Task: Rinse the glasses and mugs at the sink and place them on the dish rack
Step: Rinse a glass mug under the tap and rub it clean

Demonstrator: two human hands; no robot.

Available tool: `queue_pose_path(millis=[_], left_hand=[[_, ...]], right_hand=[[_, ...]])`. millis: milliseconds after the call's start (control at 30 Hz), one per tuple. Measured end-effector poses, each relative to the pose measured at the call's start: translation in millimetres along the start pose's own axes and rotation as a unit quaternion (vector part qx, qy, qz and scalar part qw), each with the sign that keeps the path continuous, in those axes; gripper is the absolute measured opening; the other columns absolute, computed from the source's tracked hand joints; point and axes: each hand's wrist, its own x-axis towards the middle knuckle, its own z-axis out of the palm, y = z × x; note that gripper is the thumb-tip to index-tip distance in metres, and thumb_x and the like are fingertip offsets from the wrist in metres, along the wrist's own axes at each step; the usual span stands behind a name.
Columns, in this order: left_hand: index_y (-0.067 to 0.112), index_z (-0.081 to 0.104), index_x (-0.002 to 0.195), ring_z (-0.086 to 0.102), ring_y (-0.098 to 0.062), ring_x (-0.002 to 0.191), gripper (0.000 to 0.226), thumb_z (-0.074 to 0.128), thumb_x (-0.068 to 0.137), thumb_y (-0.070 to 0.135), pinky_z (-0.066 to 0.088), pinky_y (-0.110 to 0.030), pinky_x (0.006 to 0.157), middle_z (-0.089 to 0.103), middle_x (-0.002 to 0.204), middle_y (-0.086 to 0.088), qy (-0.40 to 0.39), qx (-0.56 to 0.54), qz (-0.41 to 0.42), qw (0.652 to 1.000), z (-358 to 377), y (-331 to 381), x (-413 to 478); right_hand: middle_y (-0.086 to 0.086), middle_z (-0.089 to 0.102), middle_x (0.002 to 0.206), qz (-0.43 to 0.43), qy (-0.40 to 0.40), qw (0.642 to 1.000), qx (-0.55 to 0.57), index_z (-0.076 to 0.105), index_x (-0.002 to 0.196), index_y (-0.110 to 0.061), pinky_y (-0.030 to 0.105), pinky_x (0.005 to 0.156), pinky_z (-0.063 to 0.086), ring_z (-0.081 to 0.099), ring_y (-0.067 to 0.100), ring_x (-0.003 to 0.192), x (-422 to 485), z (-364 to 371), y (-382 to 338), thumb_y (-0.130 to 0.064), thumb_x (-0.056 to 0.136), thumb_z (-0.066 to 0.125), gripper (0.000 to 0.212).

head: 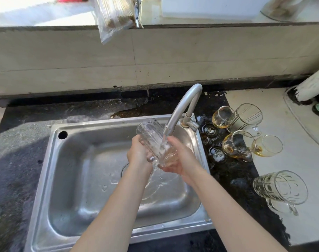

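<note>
Over the steel sink [67, 180] I hold a clear ribbed glass [151, 137], tilted with its base up and to the left, under the running tap [182, 108]. My left hand [139, 153] grips its side. My right hand [180, 159] cups it from below near the mouth, fingers curled round it. Water runs over the glass and down into the basin. On the counter to the right stand several used glasses with amber dregs [235, 144] and a striped glass mug [246, 117]. A clear patterned mug [280, 188] stands nearer to me. No dish rack is in view.
A dark wet counter [227, 171] surrounds the sink; a pale board [291, 160] lies under the glasses at the right. A tiled ledge [155, 51] runs behind, with a plastic bag [113, 17] hanging over it. A white pipe [313, 84] leans at the far right.
</note>
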Motion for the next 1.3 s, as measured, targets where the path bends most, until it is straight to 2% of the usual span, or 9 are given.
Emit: queue_pose_path(millis=[133, 267, 433, 600, 767, 900, 1000, 1167, 1300], left_hand=[[0.016, 0.043, 0.068, 0.021, -0.008, 0.024, 0.032, 0.045, 0.097, 0.030, 0.017, -0.011, 0.031, 0.032, 0.041, 0.005, -0.005, 0.078, 0.027, 0.997, -6.4, 0.3, 1.3], [0.015, 0.040, 0.065, 0.025, -0.008, 0.023, 0.034, 0.036, 0.096, 0.027, 0.019, -0.012, 0.032, 0.033, 0.034, 0.007, -0.013, 0.125, 0.060, 0.990, -7.7, 1.3, -0.8], [0.018, 0.033, 0.065, 0.018, -0.009, 0.032, 0.030, 0.036, 0.094, 0.022, 0.015, -0.015, 0.034, 0.025, 0.040, 0.008, -0.062, 0.210, 0.105, 0.970, -12.0, 0.1, -4.2], [0.019, 0.032, 0.065, 0.015, -0.006, 0.029, 0.031, 0.036, 0.096, 0.021, 0.012, -0.014, 0.030, 0.022, 0.036, 0.010, -0.079, 0.188, 0.093, 0.975, -20.4, 16.7, 1.3], [0.018, 0.033, 0.065, 0.013, -0.005, 0.028, 0.031, 0.040, 0.095, 0.021, 0.010, -0.014, 0.031, 0.022, 0.035, 0.011, -0.085, 0.206, 0.093, 0.970, -20.8, 13.6, -1.0], [0.019, 0.032, 0.062, 0.014, -0.004, 0.026, 0.033, 0.040, 0.094, 0.019, 0.010, -0.015, 0.027, 0.022, 0.035, 0.011, -0.070, 0.123, 0.053, 0.989, -17.5, 23.0, 4.0], [0.021, 0.028, 0.057, 0.012, -0.004, 0.025, 0.036, 0.042, 0.090, 0.017, 0.010, -0.013, 0.026, 0.020, 0.035, 0.010, -0.060, 0.027, 0.019, 0.998, -19.3, 20.7, 14.8], [0.023, 0.023, 0.045, 0.011, -0.007, 0.026, 0.042, 0.040, 0.083, 0.022, 0.006, -0.011, 0.031, 0.016, 0.036, 0.009, -0.124, -0.086, 0.005, 0.989, -22.7, 1.6, 17.0], [0.022, 0.033, 0.048, 0.021, -0.009, 0.031, 0.041, 0.040, 0.087, 0.025, 0.018, -0.018, 0.035, 0.024, 0.041, 0.006, -0.107, -0.068, -0.001, 0.992, -27.7, -4.1, 28.9]], right_hand=[[0.006, 0.068, 0.077, -0.022, 0.049, 0.995, -0.083, 0.066, 0.092, -0.016, 0.036, 0.067, 0.055, 0.066, 0.021, 0.073, -3.0, 3.8, -3.0, -0.054, 0.090, 0.051, 0.041], [0.003, 0.059, 0.088, -0.142, 0.128, 0.904, -0.382, 0.055, 0.099, -0.009, 0.037, 0.072, 0.044, 0.058, 0.026, 0.085, 0.8, 23.5, -8.1, -0.054, 0.098, 0.022, 0.055], [0.005, 0.057, 0.075, -0.196, 0.160, 0.917, -0.307, 0.046, 0.090, -0.013, 0.036, 0.065, 0.043, 0.059, 0.028, 0.073, 24.8, 36.7, -27.5, -0.061, 0.093, 0.024, 0.053], [0.019, 0.047, 0.125, -0.228, 0.119, 0.868, -0.425, 0.035, 0.136, -0.006, 0.031, 0.080, 0.035, 0.052, 0.033, 0.108, -0.2, 49.1, -8.2, -0.038, 0.102, 0.025, 0.047], [-0.001, 0.057, 0.084, -0.099, 0.133, 0.957, -0.237, 0.050, 0.110, -0.018, 0.035, 0.076, 0.047, 0.057, 0.023, 0.086, 20.8, 47.9, -23.8, -0.072, 0.085, 0.038, 0.060], [0.005, 0.063, 0.119, -0.087, 0.044, 0.968, -0.233, 0.046, 0.135, -0.021, 0.035, 0.091, 0.046, 0.060, 0.025, 0.109, 11.3, 39.2, -21.7, -0.071, 0.085, 0.042, 0.070], [0.011, 0.060, 0.127, -0.005, -0.039, 0.992, -0.119, 0.059, 0.124, -0.022, 0.047, 0.084, 0.057, 0.062, 0.030, 0.109, 1.7, 23.2, -10.3, -0.073, 0.078, 0.055, 0.068], [0.019, 0.066, 0.112, 0.096, -0.069, 0.988, 0.099, 0.063, 0.112, -0.018, 0.048, 0.081, 0.057, 0.068, 0.036, 0.092, 6.4, 7.9, -12.2, -0.062, 0.066, 0.070, 0.064], [0.011, 0.067, 0.089, 0.069, -0.022, 0.997, 0.038, 0.064, 0.104, -0.012, 0.039, 0.065, 0.058, 0.063, 0.026, 0.076, 3.4, 14.8, -18.9, -0.058, 0.079, 0.065, 0.052]])
